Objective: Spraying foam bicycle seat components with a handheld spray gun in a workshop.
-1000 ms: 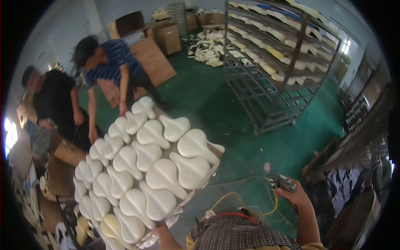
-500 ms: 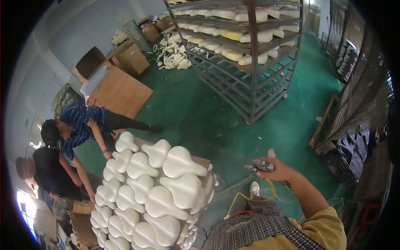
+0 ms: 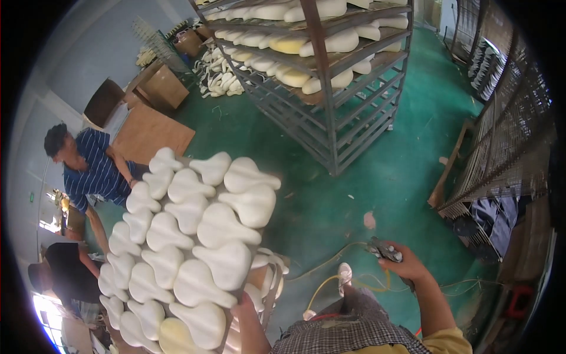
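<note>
My right hand (image 3: 404, 262) is closed around a metal spray gun (image 3: 383, 250), held out over the floor. A thin yellow hose (image 3: 324, 289) hangs in loops below it. At the near right edge of a board (image 3: 236, 298) my left hand (image 3: 244, 311) is closed on that edge, its fingertips partly hidden. Rows of white bicycle saddle pads (image 3: 223, 265) cover the board, wide ends and narrow noses packed close together. One pad (image 3: 184, 335) at the near end looks yellower. More pads (image 3: 268, 265) show on a lower level beneath the board's right side.
A tall metal rack (image 3: 330, 118) loaded with pads stands ahead. A person in a striped shirt (image 3: 94, 162) and another in black (image 3: 71, 268) are beyond the board at left. Cartons (image 3: 162, 88) stand behind them; a wire-mesh frame (image 3: 495, 165) is at right.
My left hand has come into view at the board's edge. The padded board has shifted up and left in view. My right hand with the spray gun has moved lower and slightly right.
</note>
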Motion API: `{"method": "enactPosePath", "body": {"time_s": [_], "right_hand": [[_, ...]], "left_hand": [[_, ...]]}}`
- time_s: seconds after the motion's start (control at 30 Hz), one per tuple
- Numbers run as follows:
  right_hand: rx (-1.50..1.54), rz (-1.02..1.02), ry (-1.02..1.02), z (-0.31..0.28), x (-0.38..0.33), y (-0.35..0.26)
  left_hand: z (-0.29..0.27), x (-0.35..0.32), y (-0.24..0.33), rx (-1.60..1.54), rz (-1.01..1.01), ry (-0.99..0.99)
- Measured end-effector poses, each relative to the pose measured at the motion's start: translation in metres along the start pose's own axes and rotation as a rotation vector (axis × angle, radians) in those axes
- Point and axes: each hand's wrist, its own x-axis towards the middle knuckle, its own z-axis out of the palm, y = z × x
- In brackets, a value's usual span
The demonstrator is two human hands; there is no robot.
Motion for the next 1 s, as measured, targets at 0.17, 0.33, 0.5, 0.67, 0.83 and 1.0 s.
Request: {"method": "enactPosePath", "body": {"time_s": [0.17,0.33,0.5,0.67,0.83,1.0], "right_hand": [[0.15,0.079,0.259,-0.067,-0.028,0.04],[0.256,0.153,0.49,-0.103,-0.05,0.054],[0.232,0.18,0.512,-0.11,-0.054,0.069],[0.341,0.209,0.457,-0.107,-0.048,0.076],[0.235,0.212,0.344,-0.101,-0.018,0.061],[0.087,0.114,0.113,-0.069,0.051,0.009]], "left_hand": [[0.108,-0.018,-0.126,-0.088,-0.066,0.167],[0.212,-0.062,-0.234,-0.067,-0.121,0.139],[0.261,-0.062,-0.32,-0.136,-0.25,0.166],[0.277,-0.049,-0.378,-0.218,-0.387,0.269],[0.258,-0.04,-0.393,-0.124,-0.562,-0.014],[0.176,-0.062,-0.377,1.184,-0.094,-1.094]]}}
